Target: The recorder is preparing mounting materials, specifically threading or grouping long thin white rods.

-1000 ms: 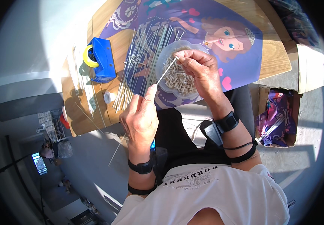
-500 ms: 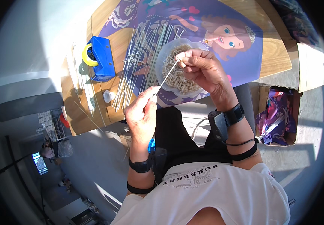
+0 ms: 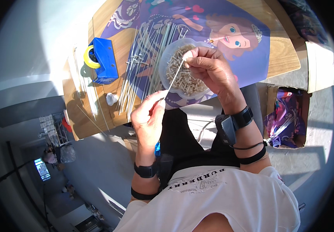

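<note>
A thin white rod (image 3: 175, 78) slants between my two hands above the near edge of the table. My left hand (image 3: 148, 120) pinches its lower end between thumb and fingers. At the upper end, my right hand (image 3: 210, 70) closes its fingertips on the rod; whether a small piece sits on that tip, I cannot tell. Below my right hand stands a translucent bowl (image 3: 164, 66) full of short, pale tube-like pieces (image 3: 184, 84). Left of the bowl lies a loose bundle of long white rods (image 3: 140, 63), several with small pieces on them.
A blue tape dispenser (image 3: 107, 63) with a yellow roll (image 3: 91, 57) stands on the wooden table (image 3: 283, 58), near more white rods (image 3: 93, 98) and a crumpled white scrap (image 3: 111, 99). A purple printed sheet (image 3: 257, 65) covers the middle. An open cardboard box (image 3: 305, 116) sits at right.
Both hands keep their pinch on the rod. My left hand has shifted slightly to the right; my right hand has barely moved.
</note>
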`<state>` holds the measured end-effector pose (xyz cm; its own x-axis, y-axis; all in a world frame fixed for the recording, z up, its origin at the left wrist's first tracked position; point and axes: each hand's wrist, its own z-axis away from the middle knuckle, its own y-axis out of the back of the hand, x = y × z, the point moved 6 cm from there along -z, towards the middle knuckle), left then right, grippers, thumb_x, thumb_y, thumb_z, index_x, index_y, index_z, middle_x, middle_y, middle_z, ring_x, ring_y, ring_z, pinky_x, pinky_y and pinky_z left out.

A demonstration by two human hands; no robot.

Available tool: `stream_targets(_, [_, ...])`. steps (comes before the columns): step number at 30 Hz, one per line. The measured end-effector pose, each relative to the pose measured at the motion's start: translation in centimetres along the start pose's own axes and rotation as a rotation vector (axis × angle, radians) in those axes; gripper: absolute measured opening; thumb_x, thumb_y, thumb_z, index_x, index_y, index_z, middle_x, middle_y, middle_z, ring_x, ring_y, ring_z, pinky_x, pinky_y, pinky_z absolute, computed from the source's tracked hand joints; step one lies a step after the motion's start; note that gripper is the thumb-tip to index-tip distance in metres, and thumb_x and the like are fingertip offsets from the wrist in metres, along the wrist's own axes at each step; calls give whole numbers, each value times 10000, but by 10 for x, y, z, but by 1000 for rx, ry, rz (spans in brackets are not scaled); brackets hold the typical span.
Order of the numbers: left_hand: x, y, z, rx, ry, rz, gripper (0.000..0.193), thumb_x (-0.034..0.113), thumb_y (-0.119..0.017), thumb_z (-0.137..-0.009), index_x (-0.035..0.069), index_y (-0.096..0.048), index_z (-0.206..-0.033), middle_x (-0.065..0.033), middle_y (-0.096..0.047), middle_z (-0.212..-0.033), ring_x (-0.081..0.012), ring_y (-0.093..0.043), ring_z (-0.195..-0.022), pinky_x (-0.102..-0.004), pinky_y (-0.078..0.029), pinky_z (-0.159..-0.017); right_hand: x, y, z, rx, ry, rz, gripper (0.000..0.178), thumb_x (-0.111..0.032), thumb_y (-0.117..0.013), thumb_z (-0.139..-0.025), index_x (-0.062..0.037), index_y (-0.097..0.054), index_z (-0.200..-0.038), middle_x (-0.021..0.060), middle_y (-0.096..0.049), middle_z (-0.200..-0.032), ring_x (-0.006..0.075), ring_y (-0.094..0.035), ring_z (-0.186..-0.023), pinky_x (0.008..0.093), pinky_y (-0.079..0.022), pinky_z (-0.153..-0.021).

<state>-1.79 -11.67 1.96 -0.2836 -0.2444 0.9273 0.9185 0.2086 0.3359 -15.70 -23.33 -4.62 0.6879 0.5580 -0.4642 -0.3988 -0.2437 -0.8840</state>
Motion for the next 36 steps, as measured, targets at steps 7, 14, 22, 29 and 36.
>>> stream_targets(7, [24, -12, 5, 161, -534, -395, 298, -114, -528, -787, -5, -622, -1048, -83, -627, -762, -94, -539, -602, -240, -451, -541, -7, 8, -3, 94, 203, 93, 37, -14, -596, -813, 1, -628, -823, 4, -577, -703, 36, -364, -516, 180, -253, -470])
stream_targets(14, [10, -7, 1, 39, -108, -26, 201, -44, -553, -844, -29, -603, -1037, 30, -572, -784, -23, -415, -547, -164, -348, -491, -9, 7, -1, -82, 89, 85, 57, -18, -593, -822, 8, -629, -857, -7, -547, -698, 40, -358, -530, 181, -262, -489])
stream_targets(22, [1, -19, 4, -125, 156, 212, 46, 33, -543, -872, 15, -537, -914, 22, -469, -627, -15, -404, -505, -158, -288, -416, -14, 5, 5, -117, 112, 289, 79, -65, -624, -820, -1, -641, -864, -14, -566, -720, 36, -374, -539, 184, -271, -497])
stream_targets(29, [1, -21, -1, -116, 111, 167, 43, 47, -543, -878, 25, -505, -877, 14, -472, -619, -14, -415, -505, -149, -293, -407, -17, 1, 5, -115, 84, 275, 77, -77, -619, -836, -7, -644, -859, -28, -563, -696, 22, -400, -545, 171, -279, -492])
stream_targets(36, [5, -13, -4, -26, -315, -208, 66, 18, -581, -853, 6, -518, -839, -4, -536, -679, -62, -483, -574, -207, -395, -513, -17, 11, 1, -33, 121, 106, 55, -54, -612, -833, 0, -624, -832, -20, -532, -669, 31, -350, -516, 178, -252, -474])
